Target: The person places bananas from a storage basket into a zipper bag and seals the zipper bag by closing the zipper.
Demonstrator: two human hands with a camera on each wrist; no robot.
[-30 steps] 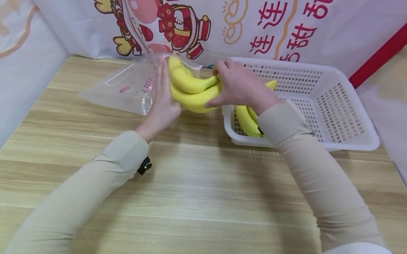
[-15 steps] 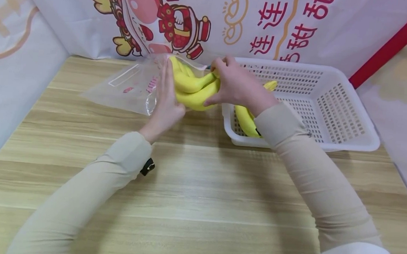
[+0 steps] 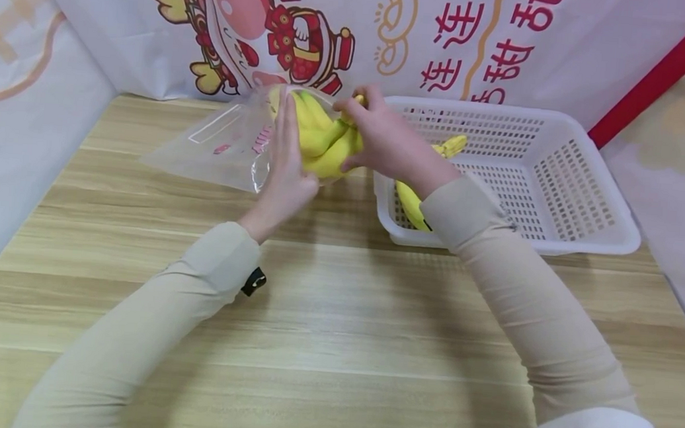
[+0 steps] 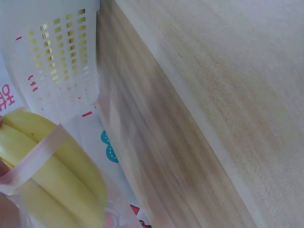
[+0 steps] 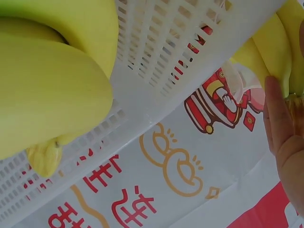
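In the head view, my right hand [image 3: 386, 134] grips a bunch of yellow bananas [image 3: 324, 136] by its stem end. The other end of the bunch sits within the mouth of a clear plastic bag [image 3: 222, 142] with pink print. My left hand [image 3: 289, 164] lies along the bag's mouth, fingers straight beside the bananas and thumb spread below them. In the left wrist view, the bag's pale edge strip [image 4: 35, 159] crosses over the bananas [image 4: 57, 183]. The right wrist view shows my right fingers [image 5: 278, 114] at the stems.
To the right stands a white perforated plastic basket [image 3: 592, 221] with more bananas [image 3: 409, 205] in it, partly hidden by my right arm. Everything rests on a wood-grain table [image 3: 335, 319]. Behind hangs a white printed backdrop [image 3: 387, 5] with red lettering and a cartoon figure.
The bunch has shifted left and deeper into the bag, my right hand moving with it. My left hand and the bag's mouth have moved slightly right, over the bananas.
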